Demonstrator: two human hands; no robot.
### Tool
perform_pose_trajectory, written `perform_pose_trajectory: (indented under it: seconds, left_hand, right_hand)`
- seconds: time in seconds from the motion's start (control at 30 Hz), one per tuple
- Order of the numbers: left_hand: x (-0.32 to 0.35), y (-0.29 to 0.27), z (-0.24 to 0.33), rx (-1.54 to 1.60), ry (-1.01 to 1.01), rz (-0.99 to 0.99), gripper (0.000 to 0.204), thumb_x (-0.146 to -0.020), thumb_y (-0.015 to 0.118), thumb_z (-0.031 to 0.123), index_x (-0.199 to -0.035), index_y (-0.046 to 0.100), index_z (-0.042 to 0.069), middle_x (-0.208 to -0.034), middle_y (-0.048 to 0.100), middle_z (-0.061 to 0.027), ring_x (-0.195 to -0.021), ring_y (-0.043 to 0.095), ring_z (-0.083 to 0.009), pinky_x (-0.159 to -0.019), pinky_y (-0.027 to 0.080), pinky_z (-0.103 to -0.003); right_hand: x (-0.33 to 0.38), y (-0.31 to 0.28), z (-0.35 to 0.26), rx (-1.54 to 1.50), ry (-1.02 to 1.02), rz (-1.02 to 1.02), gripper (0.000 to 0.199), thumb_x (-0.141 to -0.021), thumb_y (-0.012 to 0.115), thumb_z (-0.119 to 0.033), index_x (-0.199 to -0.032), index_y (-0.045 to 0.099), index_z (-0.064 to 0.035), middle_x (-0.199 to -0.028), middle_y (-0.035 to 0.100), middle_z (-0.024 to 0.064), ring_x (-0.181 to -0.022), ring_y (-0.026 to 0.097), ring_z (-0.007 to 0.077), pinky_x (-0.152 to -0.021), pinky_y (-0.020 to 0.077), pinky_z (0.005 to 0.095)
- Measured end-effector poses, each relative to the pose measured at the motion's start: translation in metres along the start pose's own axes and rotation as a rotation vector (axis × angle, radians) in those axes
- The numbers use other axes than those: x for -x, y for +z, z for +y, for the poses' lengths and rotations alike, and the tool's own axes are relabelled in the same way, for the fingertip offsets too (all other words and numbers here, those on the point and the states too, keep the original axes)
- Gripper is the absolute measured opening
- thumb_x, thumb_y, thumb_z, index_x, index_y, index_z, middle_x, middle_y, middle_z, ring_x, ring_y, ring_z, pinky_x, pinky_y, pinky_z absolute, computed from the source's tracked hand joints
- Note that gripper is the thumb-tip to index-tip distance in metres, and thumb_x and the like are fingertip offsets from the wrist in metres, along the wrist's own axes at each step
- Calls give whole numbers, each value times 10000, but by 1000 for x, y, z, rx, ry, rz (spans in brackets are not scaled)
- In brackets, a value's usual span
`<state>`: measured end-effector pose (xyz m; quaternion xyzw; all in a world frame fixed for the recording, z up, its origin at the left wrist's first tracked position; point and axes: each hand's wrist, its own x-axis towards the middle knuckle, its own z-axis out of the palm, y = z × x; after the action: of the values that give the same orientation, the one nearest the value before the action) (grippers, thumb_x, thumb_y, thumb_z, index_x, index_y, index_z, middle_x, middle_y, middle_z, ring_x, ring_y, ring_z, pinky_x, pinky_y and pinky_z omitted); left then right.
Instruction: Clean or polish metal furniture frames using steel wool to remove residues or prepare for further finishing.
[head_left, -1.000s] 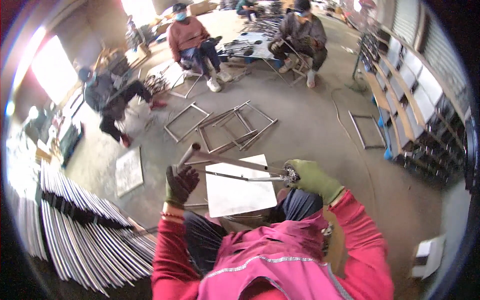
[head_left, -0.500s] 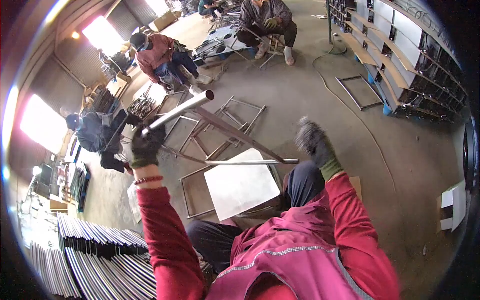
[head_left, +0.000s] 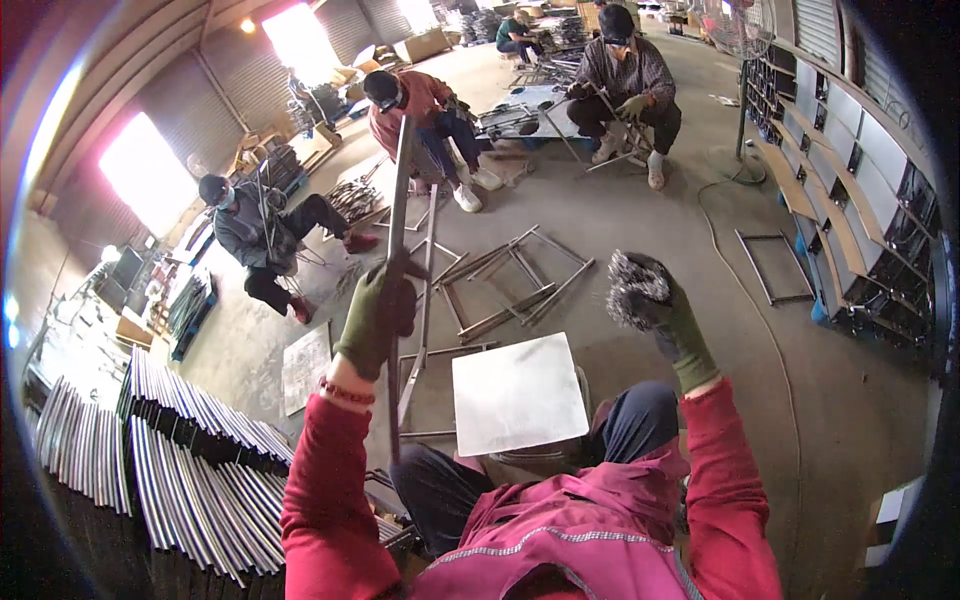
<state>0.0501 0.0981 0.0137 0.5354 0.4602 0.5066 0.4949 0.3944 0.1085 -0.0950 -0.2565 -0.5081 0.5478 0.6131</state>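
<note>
A metal tube frame (head_left: 402,180) stands almost upright in my left hand (head_left: 383,312), whose gloved fingers are wrapped round one of its bars. Seen nearly edge-on, it rises past the hand and reaches down beside my left knee. My right hand (head_left: 682,330), in a green and dark glove, is raised apart from the frame. Its fingers are closed on a grey, stringy wad that looks like steel wool (head_left: 636,287). Between the hands and lower down lies a white square board (head_left: 520,395), just in front of my knees.
Several tube frames (head_left: 500,322) lie on the floor ahead. Stacked metal tubes (head_left: 205,480) fill the lower left. Three people sit working ahead, one (head_left: 628,90) at the far right of them. A rack with panels (head_left: 840,170) stands right; a cable (head_left: 745,300) crosses the floor.
My left hand has turned the frame from slanting across the front to nearly upright and edge-on. My right hand has turned, bringing the grey wad into clear sight. The view has shifted.
</note>
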Motion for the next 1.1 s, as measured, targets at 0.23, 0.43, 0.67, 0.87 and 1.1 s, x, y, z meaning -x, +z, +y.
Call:
perform_pose_trajectory:
  seconds: [0.23, 0.43, 0.67, 0.87, 1.1]
  left_hand:
    - [58, -16, 6, -258, -58, -18, 344, -932, 439, 319, -814, 587, 32, -482, 372, 60, -359, 333, -41, -331, 241, -217]
    - [83, -1, 3, -274, -201, -195, 248, -898, 516, 266, -844, 610, 43, -522, 393, 80, -399, 318, -16, -361, 219, -194]
    - [86, -4, -10, -339, -225, -193, 176, -864, 568, 205, -832, 631, 44, -569, 422, 76, -436, 338, -16, -385, 254, -192]
    - [80, -10, -10, -419, -160, -263, 179, -859, 577, 204, -870, 646, 39, -600, 457, 60, -467, 383, -22, -412, 306, -202]
    - [86, -7, -3, -528, -182, -294, 194, -846, 606, 218, -878, 641, 29, -629, 501, 50, -495, 423, -33, -447, 356, -204]
  right_hand:
    - [-72, 64, -40, 351, -367, -137, 564, -737, 736, -187, -1218, 475, -51, -1135, 577, 83, -993, 559, 163, -879, 450, 288]
    - [-91, 101, -45, 592, -615, -416, 709, -654, 792, -189, -1253, 435, -62, -1251, 480, 109, -1022, 556, 218, -867, 462, 295]
    - [-81, 106, -63, 540, -437, -669, 794, -639, 792, -87, -1309, 368, -50, -1265, 476, 67, -1110, 485, 148, -950, 413, 296]
    - [-73, 99, -86, 709, -190, -688, 831, -617, 812, -149, -1313, 368, -46, -1258, 475, 68, -1145, 454, 165, -966, 392, 305]
    - [-68, 95, -63, 701, -355, -665, 800, -594, 824, -162, -1272, 412, -63, -1211, 497, 84, -1087, 491, 161, -899, 439, 293]
